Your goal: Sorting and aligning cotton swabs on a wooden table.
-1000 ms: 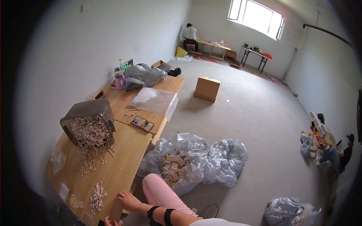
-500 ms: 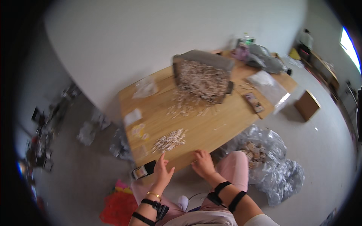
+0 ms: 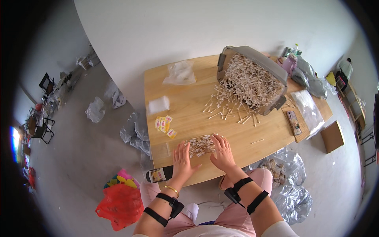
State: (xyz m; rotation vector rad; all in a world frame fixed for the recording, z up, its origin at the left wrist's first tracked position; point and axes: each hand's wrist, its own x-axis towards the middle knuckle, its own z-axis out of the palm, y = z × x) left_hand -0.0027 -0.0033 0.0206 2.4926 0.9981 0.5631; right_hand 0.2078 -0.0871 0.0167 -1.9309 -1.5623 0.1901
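Note:
A loose pile of cotton swabs (image 3: 200, 145) lies near the table's front edge, between my two hands. My left hand (image 3: 182, 162) rests at the pile's left end, fingers stretched out and thumb apart. At the right end is my right hand (image 3: 223, 155), also open, its fingertips against the swabs. Farther back, a grey translucent bin (image 3: 257, 54) lies tipped on its side, full of swabs. Several loose swabs (image 3: 226, 111) have spilled from its mouth onto the wood. Left of my left hand, a small pack of swabs (image 3: 158, 175) sits on a black tray (image 3: 169, 172).
Yellow-and-white cards (image 3: 162, 123), a white stack of sheets (image 3: 158, 105) and a clear bag (image 3: 181, 73) lie along the table's left. A phone (image 3: 293, 122) and a plastic sleeve (image 3: 310, 110) are right. On the floor are a red bag (image 3: 120, 206), plastic bags (image 3: 294, 201) and a cardboard box (image 3: 332, 136).
My hands have moved forward onto the table, one at each end of the swab pile, which looks more gathered. The whole view has shifted, so the table appears farther right.

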